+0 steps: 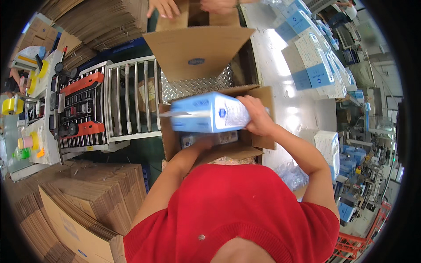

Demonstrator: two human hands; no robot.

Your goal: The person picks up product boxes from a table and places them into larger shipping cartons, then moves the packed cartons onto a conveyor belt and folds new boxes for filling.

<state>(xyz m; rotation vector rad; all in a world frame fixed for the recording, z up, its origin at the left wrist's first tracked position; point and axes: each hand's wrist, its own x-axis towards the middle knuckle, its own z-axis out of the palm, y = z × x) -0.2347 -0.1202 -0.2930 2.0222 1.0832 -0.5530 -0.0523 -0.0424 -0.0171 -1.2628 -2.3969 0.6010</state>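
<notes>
The right hand clamped one end of a blue-and-white pack above the open carton; the left hand, partly hidden beneath, couldn't be judged. It seemed light, soft-wrapped, slippery; ends grip best.

A long blue-and-white box hangs tilted over an open brown carton, gripped at its right end by the right hand; the left hand reaches below it into the carton, where another pack lies. A second open carton stands behind. More blue-and-white boxes are stacked along the table at right. Flattened cartons pile up at lower left.
</notes>
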